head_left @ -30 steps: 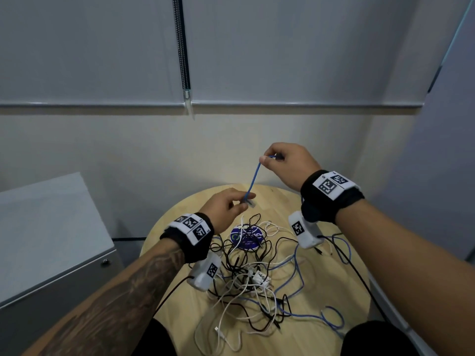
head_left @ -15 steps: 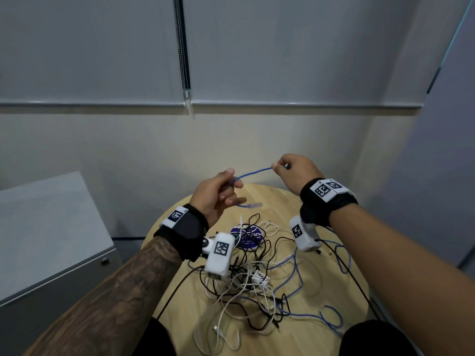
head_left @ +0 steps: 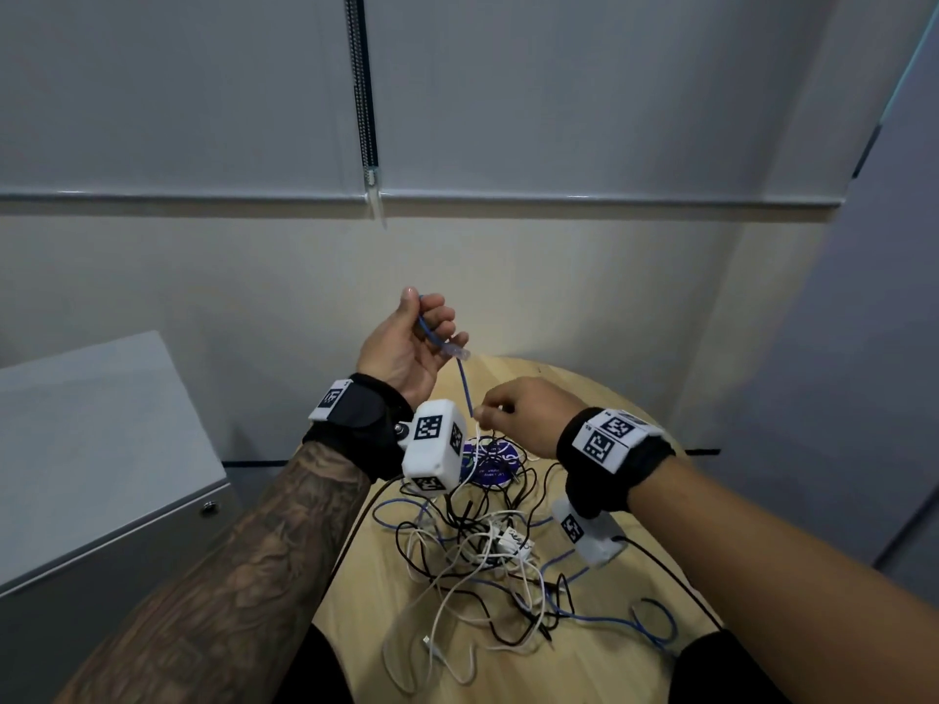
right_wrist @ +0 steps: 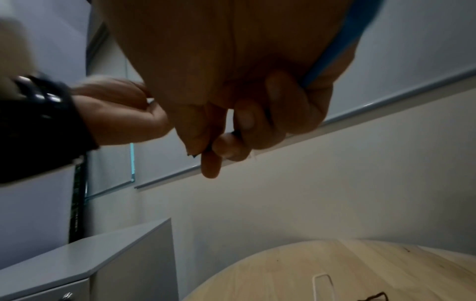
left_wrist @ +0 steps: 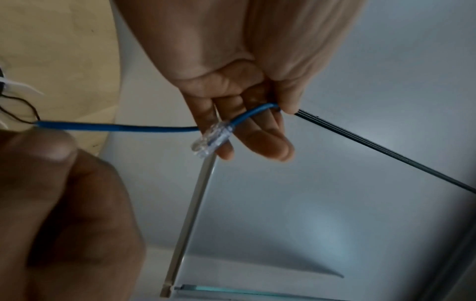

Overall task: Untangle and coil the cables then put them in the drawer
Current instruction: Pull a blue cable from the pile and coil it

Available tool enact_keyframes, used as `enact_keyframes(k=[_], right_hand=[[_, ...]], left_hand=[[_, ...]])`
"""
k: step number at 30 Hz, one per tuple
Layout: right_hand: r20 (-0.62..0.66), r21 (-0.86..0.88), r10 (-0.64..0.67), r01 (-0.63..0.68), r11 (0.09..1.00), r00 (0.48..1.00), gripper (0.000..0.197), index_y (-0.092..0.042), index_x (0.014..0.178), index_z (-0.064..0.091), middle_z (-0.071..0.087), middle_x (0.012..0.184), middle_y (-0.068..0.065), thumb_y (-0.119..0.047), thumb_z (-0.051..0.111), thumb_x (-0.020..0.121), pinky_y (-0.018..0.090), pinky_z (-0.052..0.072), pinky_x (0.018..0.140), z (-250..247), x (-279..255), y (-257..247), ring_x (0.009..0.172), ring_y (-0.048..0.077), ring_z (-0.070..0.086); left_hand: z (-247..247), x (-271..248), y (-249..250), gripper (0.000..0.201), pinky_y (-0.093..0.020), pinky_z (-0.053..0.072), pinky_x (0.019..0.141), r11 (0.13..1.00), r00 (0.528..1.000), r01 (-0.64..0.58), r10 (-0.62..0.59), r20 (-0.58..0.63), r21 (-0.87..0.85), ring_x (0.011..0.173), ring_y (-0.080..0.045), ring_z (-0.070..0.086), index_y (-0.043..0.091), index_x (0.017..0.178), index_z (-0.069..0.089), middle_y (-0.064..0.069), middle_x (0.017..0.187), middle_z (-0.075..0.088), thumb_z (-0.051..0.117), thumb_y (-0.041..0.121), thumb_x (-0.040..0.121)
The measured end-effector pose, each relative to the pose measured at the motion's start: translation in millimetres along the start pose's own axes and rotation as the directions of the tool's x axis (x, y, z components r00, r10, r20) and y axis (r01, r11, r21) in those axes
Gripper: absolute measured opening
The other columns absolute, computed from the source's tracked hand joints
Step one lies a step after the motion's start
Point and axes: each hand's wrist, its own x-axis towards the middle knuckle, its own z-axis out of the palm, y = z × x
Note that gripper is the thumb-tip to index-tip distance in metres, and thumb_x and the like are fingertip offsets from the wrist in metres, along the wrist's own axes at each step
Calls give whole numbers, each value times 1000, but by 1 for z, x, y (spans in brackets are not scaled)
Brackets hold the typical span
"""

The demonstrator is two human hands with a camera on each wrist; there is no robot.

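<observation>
A blue network cable [head_left: 463, 383] with a clear plug [head_left: 456, 352] runs taut between my two hands above the round wooden table [head_left: 599, 398]. My left hand [head_left: 432, 322] is raised palm-up and its fingers curl round the cable's end, the plug [left_wrist: 210, 140] lying on the fingertips. My right hand [head_left: 488, 411] is lower and pinches the same cable [left_wrist: 115, 127] between thumb and fingers. In the right wrist view the blue cable [right_wrist: 335, 57] passes behind the curled right hand [right_wrist: 239, 126]. The rest of it trails into a tangle of black, white and blue cables [head_left: 482, 556] on the table.
A grey cabinet [head_left: 101, 475] with a lock on its drawer front [head_left: 209, 508] stands left of the table. A purple round disc [head_left: 490, 462] lies under the tangle. Window blinds and a bead chain [head_left: 363, 94] hang on the wall behind.
My left hand rose and turned palm-up with the plug end of the blue cable. My right hand dropped from high on the right to just above the tangle, keeping its grip on the cable.
</observation>
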Motion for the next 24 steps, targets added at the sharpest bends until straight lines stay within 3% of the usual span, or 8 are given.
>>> enact_keyframes(k=[5, 10, 12, 14, 17, 19, 22, 24], right_hand=[[62, -49, -84, 87, 995, 995, 27, -32, 109, 71, 68, 100, -7, -47, 51, 98, 34, 51, 84, -4, -14, -9, 92, 15, 60], [87, -38, -171, 175, 984, 981, 26, -34, 120, 67, 64, 95, -10, -36, 54, 98, 30, 49, 82, -11, -25, -14, 90, 12, 58], [-9, -7, -202, 202, 979, 979, 26, -32, 119, 69, 61, 85, -15, -32, 55, 98, 25, 43, 76, -17, -27, -15, 80, 7, 56], [-125, -20, -247, 246, 969, 961, 23, -30, 113, 72, 56, 69, -16, -31, 58, 95, 24, 38, 68, -24, -28, -16, 66, 5, 50], [-235, -154, -316, 286, 946, 919, 17, -29, 100, 75, 53, 70, -16, -28, 60, 92, 27, 41, 67, -45, -29, -21, 67, 9, 48], [-298, -176, -304, 261, 949, 905, 14, -29, 95, 74, 55, 74, -16, -28, 61, 90, 30, 46, 71, -59, -27, -18, 73, 9, 52], [-405, -50, -229, 229, 972, 885, 12, -28, 95, 75, 57, 76, -14, -26, 65, 89, 31, 47, 77, -65, -17, 0, 75, 7, 54], [-449, 82, -158, 217, 973, 879, 14, -28, 101, 76, 64, 86, -13, -25, 65, 92, 27, 44, 80, -61, -12, 12, 79, 1, 55]], left_hand=[[-15, 8, -9, 23, -31, 54, 74, 1000, 999, -12, 11, 31, 16, 59, -11, 57, 2, 107, 56, -1, 72, 65, 36, 12, 103], [-18, 7, -17, 17, -28, 58, 71, 990, 992, -110, 115, -56, 88, 58, -14, 62, 3, 94, 61, -3, 69, 67, 47, 12, 100], [-21, 4, -22, 15, -24, 55, 61, 947, 980, -157, 185, -77, 281, 54, -13, 60, 2, 91, 65, -4, 65, 67, 54, 10, 97], [-20, -6, -30, 14, -17, 44, 47, 810, 979, -175, 206, 8, 560, 47, -8, 56, -1, 92, 67, 1, 59, 67, 57, 8, 95], [-11, -21, -40, 18, -13, 35, 41, 711, 985, -157, 59, 165, 685, 40, -4, 48, -5, 93, 64, 4, 48, 59, 49, 2, 98], [-5, -25, -42, 30, -17, 31, 45, 693, 974, -114, -65, 219, 712, 46, -10, 46, 3, 86, 63, 2, 52, 57, 40, 12, 103], [4, -30, -37, 46, -27, 30, 53, 764, 942, 43, -245, 228, 644, 51, -14, 34, 7, 85, 61, 0, 53, 45, 27, 31, 104], [12, -33, -29, 43, -28, 32, 55, 841, 915, 141, -313, 257, 522, 52, -15, 30, 5, 86, 59, -1, 55, 39, 25, 27, 98]])
